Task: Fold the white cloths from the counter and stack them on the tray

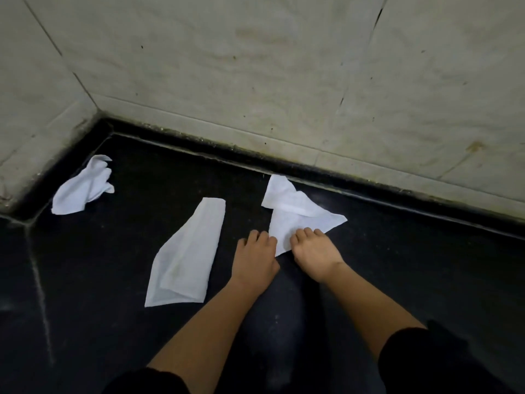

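We are finding the crumpled cloth lying well to the left of the grip, up in the corner of the counter. It is bunched and, in our judgement, awaiting its turn.

Nearer the grip, just left of it, we are noting the long cloth lying flat in a loose strip. It is apart from both hands and is looking only partly folded.

At the grip itself, the left hand is curling its fingers onto the left edge of the third cloth. The right hand is curling over the near corner of the same cloth. Both are gripping that one cloth, close together. We are judging this placement as a way of taking hold of the near end so the cloth can be squared or doubled over.

The bulk of that cloth is spreading away from the grip, toward the wall, with its far part lying rumpled.

We are seeing no tray in view.
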`<action>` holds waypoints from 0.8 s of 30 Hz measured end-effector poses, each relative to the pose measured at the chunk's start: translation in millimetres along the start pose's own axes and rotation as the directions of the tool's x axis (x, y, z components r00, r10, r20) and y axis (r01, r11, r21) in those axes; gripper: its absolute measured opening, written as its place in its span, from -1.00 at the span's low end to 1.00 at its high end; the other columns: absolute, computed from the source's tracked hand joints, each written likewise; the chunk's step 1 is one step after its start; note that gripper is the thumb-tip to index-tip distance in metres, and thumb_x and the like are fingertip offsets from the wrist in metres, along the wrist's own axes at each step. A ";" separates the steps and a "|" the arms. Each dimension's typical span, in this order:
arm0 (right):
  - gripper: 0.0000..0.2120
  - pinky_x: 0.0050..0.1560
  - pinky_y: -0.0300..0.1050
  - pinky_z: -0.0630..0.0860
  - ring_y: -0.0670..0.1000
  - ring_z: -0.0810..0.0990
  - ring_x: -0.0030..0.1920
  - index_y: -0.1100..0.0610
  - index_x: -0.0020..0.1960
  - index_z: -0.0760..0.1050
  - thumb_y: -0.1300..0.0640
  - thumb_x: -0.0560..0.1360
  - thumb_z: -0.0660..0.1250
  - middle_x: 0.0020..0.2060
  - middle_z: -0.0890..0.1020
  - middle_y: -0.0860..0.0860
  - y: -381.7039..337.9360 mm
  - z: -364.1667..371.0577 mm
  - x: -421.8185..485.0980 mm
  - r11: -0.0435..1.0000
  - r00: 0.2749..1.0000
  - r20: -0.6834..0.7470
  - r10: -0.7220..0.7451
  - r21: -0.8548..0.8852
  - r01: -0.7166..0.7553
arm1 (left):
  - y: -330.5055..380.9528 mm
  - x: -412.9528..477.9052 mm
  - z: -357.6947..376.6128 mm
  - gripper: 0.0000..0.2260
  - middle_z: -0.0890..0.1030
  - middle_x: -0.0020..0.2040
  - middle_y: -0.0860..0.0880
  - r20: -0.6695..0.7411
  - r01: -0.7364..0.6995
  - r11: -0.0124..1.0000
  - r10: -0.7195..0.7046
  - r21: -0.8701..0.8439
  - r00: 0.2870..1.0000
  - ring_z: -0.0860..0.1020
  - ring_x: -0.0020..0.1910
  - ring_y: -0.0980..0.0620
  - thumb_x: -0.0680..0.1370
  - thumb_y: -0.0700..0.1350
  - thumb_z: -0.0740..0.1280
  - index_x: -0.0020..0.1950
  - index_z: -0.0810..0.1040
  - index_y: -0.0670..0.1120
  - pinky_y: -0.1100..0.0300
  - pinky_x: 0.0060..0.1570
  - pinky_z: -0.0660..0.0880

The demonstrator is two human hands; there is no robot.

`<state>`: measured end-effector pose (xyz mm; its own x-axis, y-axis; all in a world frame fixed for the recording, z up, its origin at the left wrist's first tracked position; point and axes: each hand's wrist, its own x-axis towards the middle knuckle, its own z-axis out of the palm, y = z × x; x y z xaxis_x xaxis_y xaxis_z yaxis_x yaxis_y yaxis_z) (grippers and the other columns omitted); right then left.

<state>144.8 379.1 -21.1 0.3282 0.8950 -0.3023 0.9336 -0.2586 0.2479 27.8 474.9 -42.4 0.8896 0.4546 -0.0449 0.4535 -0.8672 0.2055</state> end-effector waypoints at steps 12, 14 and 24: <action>-0.83 0.18 0.05 0.33 0.09 0.44 0.21 0.07 0.10 0.53 0.08 0.53 0.30 0.12 0.54 0.05 26.4 -14.6 -10.7 0.723 0.912 0.042 0.407 0.596 -0.350 | 5.6 -13.5 -55.7 -0.93 0.61 -0.14 0.05 -0.003 0.142 0.567 -0.247 -0.811 0.969 0.54 -0.16 0.12 0.54 -0.11 0.32 -0.07 0.57 -0.09 0.39 -0.18 0.42; -0.92 0.16 0.05 0.37 0.09 0.51 0.14 0.02 -0.06 0.58 0.05 0.51 0.33 -0.02 0.58 0.02 36.5 -20.0 -20.4 0.651 0.899 0.077 0.431 0.663 -0.369 | 6.0 -20.9 -71.1 -0.92 0.60 -0.20 0.04 0.032 0.167 0.492 -0.271 -0.854 0.962 0.52 -0.24 0.13 0.56 -0.13 0.30 -0.07 0.57 -0.11 0.39 -0.25 0.41; -0.85 -0.28 -0.15 0.37 0.01 0.50 -0.30 0.10 -0.32 0.57 0.21 0.40 0.46 -0.38 0.56 0.06 77.7 -69.4 -104.3 -0.159 0.937 0.231 0.260 0.968 -0.194 | 20.8 -68.8 -120.0 -0.79 0.46 -0.30 0.15 -0.050 0.147 0.422 -0.422 -0.895 0.905 0.45 -0.26 0.23 0.62 -0.03 0.23 -0.22 0.39 0.08 0.35 -0.22 0.34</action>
<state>173.2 290.9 93.5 0.5840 0.6877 -0.4313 -0.0734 -0.4844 -0.8717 -30.4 450.0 82.3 0.6113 0.7876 -0.0781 0.2730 -0.1171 0.9549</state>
